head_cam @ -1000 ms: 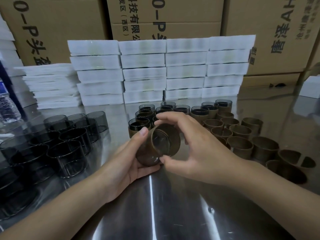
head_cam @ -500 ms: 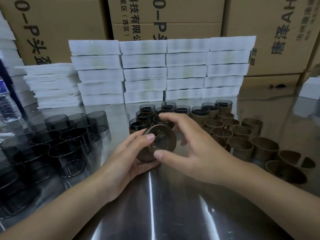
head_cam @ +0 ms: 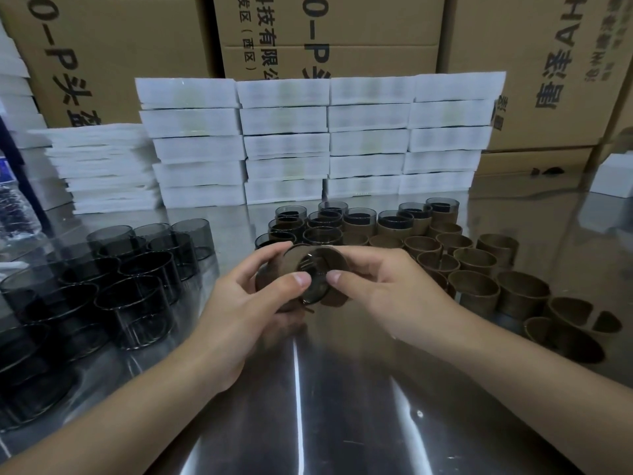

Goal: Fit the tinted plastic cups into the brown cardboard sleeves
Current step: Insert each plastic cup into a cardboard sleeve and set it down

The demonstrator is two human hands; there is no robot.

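Note:
Both hands hold one tinted cup (head_cam: 313, 272) inside a brown cardboard sleeve (head_cam: 270, 279), tipped on its side with the cup's base facing me, above the steel table. My left hand (head_cam: 246, 303) grips the sleeve from the left, thumb on the cup's base. My right hand (head_cam: 383, 289) grips it from the right, thumb also on the base. Several bare tinted cups (head_cam: 137, 275) stand at the left. Empty brown sleeves (head_cam: 476, 286) stand at the right. Several sleeved cups (head_cam: 356, 219) stand behind my hands.
White flat boxes (head_cam: 308, 142) are stacked along the back of the steel table (head_cam: 308, 406), with large cardboard cartons (head_cam: 325, 32) behind them. A clear plastic bottle (head_cam: 15, 210) stands at the far left edge. A small white box (head_cam: 616, 173) sits at the far right.
The cup and sleeve have turned so the base faces me more squarely. Both thumbs have moved onto the cup's base, and my right hand has closed in from above.

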